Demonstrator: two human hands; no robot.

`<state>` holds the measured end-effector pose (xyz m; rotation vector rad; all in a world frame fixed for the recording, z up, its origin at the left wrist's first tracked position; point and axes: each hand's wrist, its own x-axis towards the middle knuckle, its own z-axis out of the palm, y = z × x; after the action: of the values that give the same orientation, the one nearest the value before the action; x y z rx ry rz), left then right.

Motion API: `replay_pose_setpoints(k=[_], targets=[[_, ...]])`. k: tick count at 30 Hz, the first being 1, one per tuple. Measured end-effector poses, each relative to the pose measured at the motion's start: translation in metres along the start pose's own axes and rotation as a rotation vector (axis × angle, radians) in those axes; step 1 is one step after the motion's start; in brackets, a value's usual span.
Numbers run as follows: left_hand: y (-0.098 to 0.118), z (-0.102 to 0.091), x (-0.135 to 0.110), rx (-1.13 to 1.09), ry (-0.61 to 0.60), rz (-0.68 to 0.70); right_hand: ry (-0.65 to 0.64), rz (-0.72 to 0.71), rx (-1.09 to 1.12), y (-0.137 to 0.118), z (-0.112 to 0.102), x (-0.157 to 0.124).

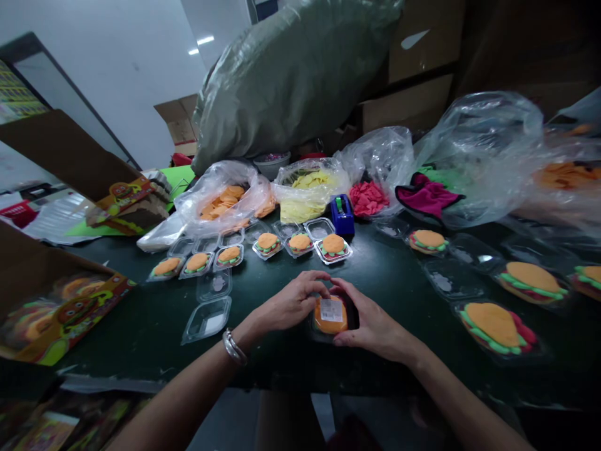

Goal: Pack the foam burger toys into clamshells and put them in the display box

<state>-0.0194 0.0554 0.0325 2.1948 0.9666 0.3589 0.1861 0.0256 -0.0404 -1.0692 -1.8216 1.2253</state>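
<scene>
A small see-through plastic box [331,311] with an orange toy burger inside and a white label on top sits on the dark table in front of me. My right hand [370,319] wraps round its right side, thumb at the near edge and fingers at the far edge. Bent fingers of my left hand [300,300] touch its upper left side; their tips are partly hidden. An opened plastic box [206,319] lies left of my hands. Beyond them stands an open box with a toy burger [333,245], one of several in a row. A blue tape dispenser [342,216] stands behind that row.
Plastic bags hold orange pieces [223,202], yellow pieces [305,194] and red pieces [369,198] at the back. More boxed burgers [495,326] lie at right, near a magenta cloth [429,195]. A printed carton [79,307] with packed burgers stands at left.
</scene>
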Motion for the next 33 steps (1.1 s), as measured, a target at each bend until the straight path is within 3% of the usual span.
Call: replay_pose_setpoints(k=[8, 16, 18, 21, 23, 29, 33], targets=[[0.003, 0.013, -0.003, -0.011, 0.109, -0.011, 0.002, -0.016, 0.000, -0.004, 0.000, -0.002], [0.001, 0.013, 0.000, 0.013, 0.067, -0.026, 0.007, -0.037, -0.026, -0.006, -0.001, -0.002], [0.001, 0.011, 0.000, 0.022, 0.067, -0.053, 0.083, -0.080, -0.144, -0.007, 0.001, -0.010], [0.001, 0.011, -0.002, 0.020, 0.108, -0.124, 0.334, -0.230, -0.375, -0.008, 0.010, -0.029], [0.002, 0.014, -0.003, 0.062, 0.151, -0.104, 0.426, -0.344, -0.479, -0.008, 0.019, -0.041], [0.007, 0.047, -0.017, 0.350, 0.157, 0.158, 0.385, -0.481, -0.625, -0.013, 0.035, -0.050], [-0.017, 0.048, -0.017, 0.206, 0.184, 0.005, 0.392, -0.483, -0.624, -0.010, 0.037, -0.038]])
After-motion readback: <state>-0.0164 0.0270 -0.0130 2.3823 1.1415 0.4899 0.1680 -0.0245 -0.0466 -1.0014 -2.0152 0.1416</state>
